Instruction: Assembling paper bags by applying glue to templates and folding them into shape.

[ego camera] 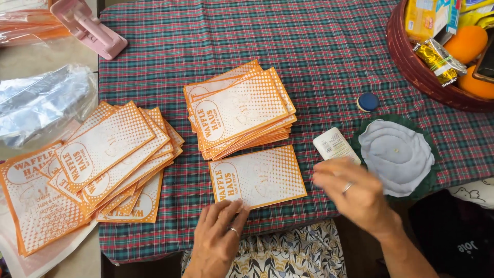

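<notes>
A person sits at a plaid-covered table (329, 46). The left hand (218, 234) lies flat, fingers spread, pinning the near edge of a single orange-and-white paper sleeve (257, 176); pressing evenly there should keep it square. The right hand (355, 190) hovers just right of it, blurred, seemingly empty and loosely open. A neat stack (239, 108) sits beyond, a fanned pile (113, 154) left. A white packet (334, 145) and round doily (396, 154) crowd the right.

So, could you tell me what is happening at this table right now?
A person sits at a plaid tablecloth. Their left hand presses the near edge of a single orange-and-white paper bag, while the right hand hovers blurred beside it. A neat stack of bags lies beyond and a fanned pile to the left.
</notes>
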